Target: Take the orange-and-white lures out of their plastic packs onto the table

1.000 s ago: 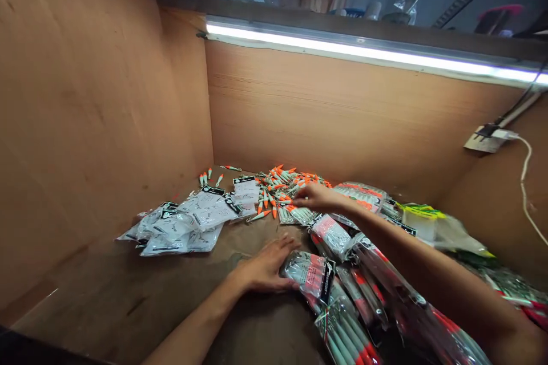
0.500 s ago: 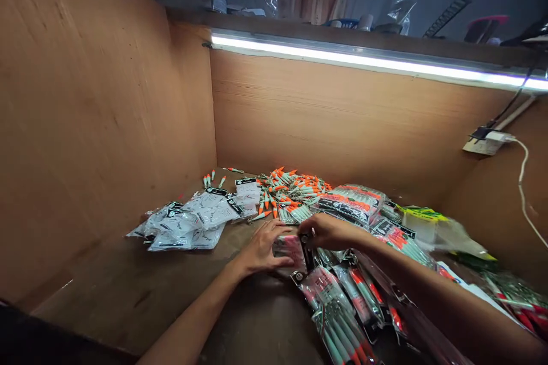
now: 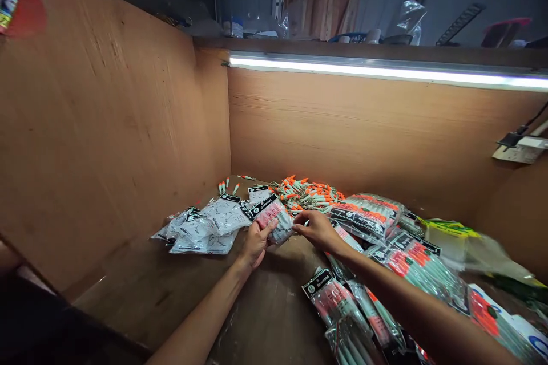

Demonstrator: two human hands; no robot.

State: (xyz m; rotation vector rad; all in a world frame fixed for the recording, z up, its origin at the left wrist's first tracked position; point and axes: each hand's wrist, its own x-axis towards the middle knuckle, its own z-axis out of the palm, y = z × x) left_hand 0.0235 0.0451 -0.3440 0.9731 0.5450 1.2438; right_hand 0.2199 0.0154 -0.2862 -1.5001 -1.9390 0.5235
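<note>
Left fingers (image 3: pixel 268 230) gripping glossy, black-headed, flat plastic packet (image 3: pixel 274 215); right fingers (image 3: pixel 305 217) bunched at its edge, grip unclear.

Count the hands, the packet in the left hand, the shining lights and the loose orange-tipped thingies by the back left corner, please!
Hands: 2 (left hand, right hand)
Packet in the left hand: 1
Shining light tube: 1
Loose orange-tipped pieces by the corner: 5
Total: 9
</note>
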